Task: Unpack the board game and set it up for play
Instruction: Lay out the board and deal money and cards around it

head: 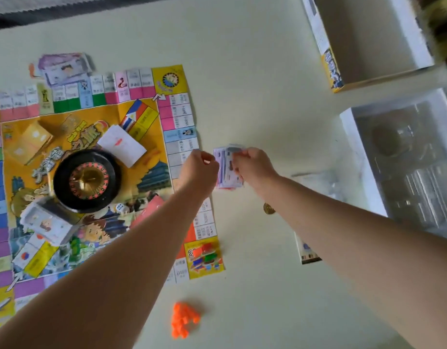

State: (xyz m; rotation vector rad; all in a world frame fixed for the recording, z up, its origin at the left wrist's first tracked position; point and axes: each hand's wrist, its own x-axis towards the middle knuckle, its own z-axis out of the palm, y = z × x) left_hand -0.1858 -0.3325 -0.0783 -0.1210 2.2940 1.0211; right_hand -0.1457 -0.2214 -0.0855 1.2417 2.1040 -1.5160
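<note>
The paper game board (147, 117) lies unfolded on the left of the table. On it stand a black roulette wheel (88, 181), a white card stack (121, 144), a yellow card stack (32, 142), a pale card pack (47, 222) and a die (120, 207). Just right of the board's edge my right hand (255, 167) holds a stack of play money (225, 167). My left hand (199, 167) is beside it with curled fingers; what it pinches is too blurred to tell.
The open box (368, 79) stands at the back right, with a clear plastic insert tray (406, 159) in front of it. Orange pieces (184, 319) are piled near the front edge. A gold coin (268, 209) and more notes (64, 68) lie on the table.
</note>
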